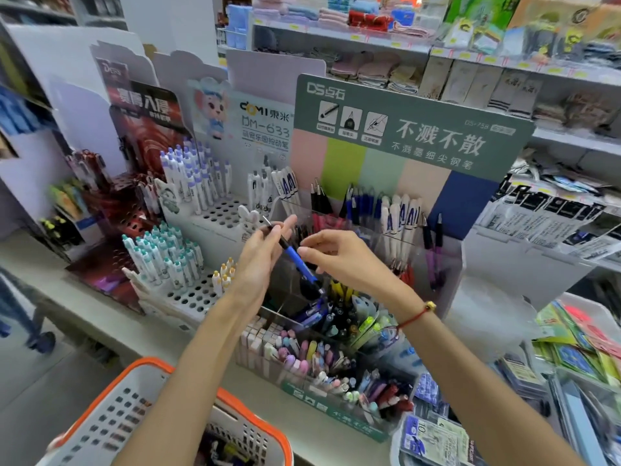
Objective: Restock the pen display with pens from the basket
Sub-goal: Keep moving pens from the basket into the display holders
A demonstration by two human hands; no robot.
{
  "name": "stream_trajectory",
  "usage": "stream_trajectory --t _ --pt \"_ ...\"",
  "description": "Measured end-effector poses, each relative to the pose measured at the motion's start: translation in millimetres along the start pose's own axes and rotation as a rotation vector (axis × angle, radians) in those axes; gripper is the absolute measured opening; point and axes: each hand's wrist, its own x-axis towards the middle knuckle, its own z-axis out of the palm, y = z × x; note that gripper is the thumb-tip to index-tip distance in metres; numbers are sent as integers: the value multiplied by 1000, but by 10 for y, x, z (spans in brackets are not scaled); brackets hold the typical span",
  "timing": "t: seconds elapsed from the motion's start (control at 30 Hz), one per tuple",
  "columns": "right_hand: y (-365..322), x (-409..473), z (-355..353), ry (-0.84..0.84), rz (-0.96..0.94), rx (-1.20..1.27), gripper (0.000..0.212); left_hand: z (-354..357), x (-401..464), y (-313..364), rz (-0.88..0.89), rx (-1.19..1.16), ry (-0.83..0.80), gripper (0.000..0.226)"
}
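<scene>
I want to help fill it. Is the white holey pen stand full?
No, partly empty. The white pen stand shows many open holes in front of its pens.

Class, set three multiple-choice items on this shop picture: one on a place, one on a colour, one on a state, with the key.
1. Where is the basket? A bottom left B top right C on a shelf
2. The pen barrel is: A red B blue C green
3. The left hand: A hangs idle B holds the pen C grips the basket

Key: 1 A, its orange rim shows at the lower left; 2 B, the barrel is blue; 3 B, its fingers hold the pen's upper end, with the right hand at the barrel.
</scene>
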Motion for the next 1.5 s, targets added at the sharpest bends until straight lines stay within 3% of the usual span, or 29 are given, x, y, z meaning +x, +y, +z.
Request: stream_trajectory --t 0.27,0.43,0.57,0.7,0.83,0.93,1.17,1.27,1.37,1.5 --pt "-89 99 259 -44 -199 -41 20 -187 -46 87 51 155 18 23" --pt "31 208 96 297 -59 87 16 -388 106 -3 21 289 202 26" --pt "71 263 70 473 -93 130 19 -595 301 -248 -28 725 277 34" --pt "16 450 252 367 -102 133 3 -647 370 -472 -51 1027 209 40" --pt "-201 630 278 388 -160 132 13 -714 421 -484 -54 1073 218 32" --pt "-247 767 247 383 -201 -141 18 -763 484 -423 -21 1086 196 23" --pt "-97 881 417 161 -162 -662 22 -824 548 -399 -23 1136 166 22" --pt "-131 975 515 132 -134 -778 12 -835 538 -402 -4 1132 164 23" --pt "-193 1063 543 84 -91 -877 14 -844 536 -390 -11 1154 149 24" --pt "-221 1065 455 115 -116 -828 10 -829 483 -378 -10 1191 164 25"
